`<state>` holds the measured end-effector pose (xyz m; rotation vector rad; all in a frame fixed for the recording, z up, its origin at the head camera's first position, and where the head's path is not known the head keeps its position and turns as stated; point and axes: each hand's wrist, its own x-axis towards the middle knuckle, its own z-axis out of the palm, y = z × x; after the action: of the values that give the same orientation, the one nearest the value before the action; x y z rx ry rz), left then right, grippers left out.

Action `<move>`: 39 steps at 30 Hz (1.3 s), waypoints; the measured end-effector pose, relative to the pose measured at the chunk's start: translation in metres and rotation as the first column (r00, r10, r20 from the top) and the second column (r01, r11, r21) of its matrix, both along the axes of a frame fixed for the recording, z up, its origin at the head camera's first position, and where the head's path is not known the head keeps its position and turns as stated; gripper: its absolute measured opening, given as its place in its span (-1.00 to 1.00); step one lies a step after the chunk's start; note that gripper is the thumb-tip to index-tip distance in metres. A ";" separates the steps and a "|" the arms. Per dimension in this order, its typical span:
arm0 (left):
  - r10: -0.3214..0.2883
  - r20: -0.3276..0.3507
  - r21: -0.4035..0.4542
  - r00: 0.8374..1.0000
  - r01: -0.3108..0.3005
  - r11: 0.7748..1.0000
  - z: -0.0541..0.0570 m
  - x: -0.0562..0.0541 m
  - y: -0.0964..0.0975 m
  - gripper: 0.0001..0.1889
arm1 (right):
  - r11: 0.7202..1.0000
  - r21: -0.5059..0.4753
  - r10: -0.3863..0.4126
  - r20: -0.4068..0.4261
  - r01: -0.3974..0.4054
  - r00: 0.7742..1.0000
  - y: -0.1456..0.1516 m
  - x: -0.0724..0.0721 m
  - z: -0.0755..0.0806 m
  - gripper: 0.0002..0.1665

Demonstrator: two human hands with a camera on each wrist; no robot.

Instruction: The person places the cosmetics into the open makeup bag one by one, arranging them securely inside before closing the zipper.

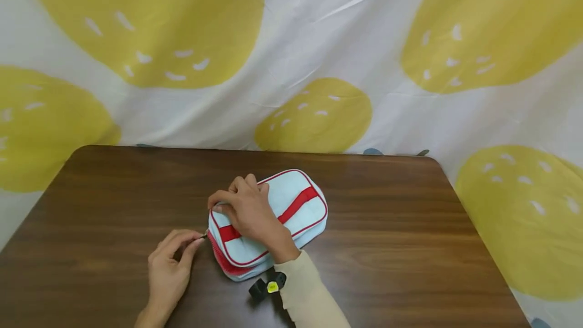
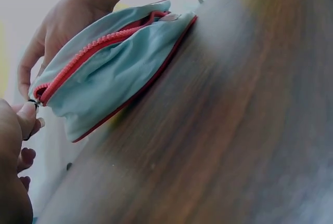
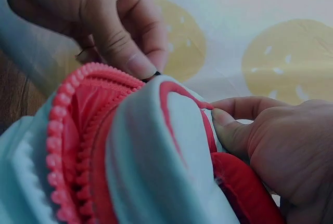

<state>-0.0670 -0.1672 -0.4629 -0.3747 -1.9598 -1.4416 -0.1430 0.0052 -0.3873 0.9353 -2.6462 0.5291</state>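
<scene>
A pale blue zippered pouch [image 1: 291,216] with red piping and a red strap [image 1: 298,205] lies on the table. Its red zipper [image 3: 61,130] gapes along the near left side, as the right wrist view shows up close. My left hand [image 1: 169,262] pinches the small dark zipper pull [image 2: 34,102] between thumb and forefinger at the pouch's left corner. Over the top of the pouch, my right hand [image 1: 250,209] grips the edge piping near that same corner with thumb and fingers. The pouch's inside is mostly hidden; only red lining shows.
The brown wooden table [image 1: 401,237] extends on both sides of the pouch. Behind it hangs a white cloth [image 1: 346,29] printed with yellow fruit. A black strap with a yellow tag [image 1: 272,286] is at the right wrist, close to the pouch's near edge.
</scene>
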 end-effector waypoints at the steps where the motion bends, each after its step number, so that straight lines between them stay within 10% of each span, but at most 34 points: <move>1: 0.014 0.005 -0.009 1.000 -0.014 1.000 0.001 -0.001 0.001 -0.68 | 1.000 0.001 -0.009 0.003 0.009 1.000 0.002 0.000 0.001 -0.87; 19: -0.037 0.133 -0.063 0.990 0.046 0.997 0.011 -0.011 0.001 -0.78 | 0.999 -0.033 0.025 0.030 -0.024 0.999 0.008 -0.012 0.003 -0.87; 31: 0.146 0.190 -0.110 0.971 -0.127 0.986 0.018 -0.055 -0.003 -0.86 | 0.995 0.074 0.060 0.036 -0.063 0.998 0.012 -0.029 0.006 -0.71; 39: 0.121 0.208 -0.060 0.971 -0.111 0.992 0.019 -0.078 0.010 -0.91 | 0.996 0.045 0.075 0.068 -0.078 0.995 0.020 -0.040 0.000 -0.72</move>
<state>-0.1453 -0.1576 -0.4440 -0.1289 -2.1498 -1.4090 -0.1829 0.0248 -0.3869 1.0541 -2.7022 0.5259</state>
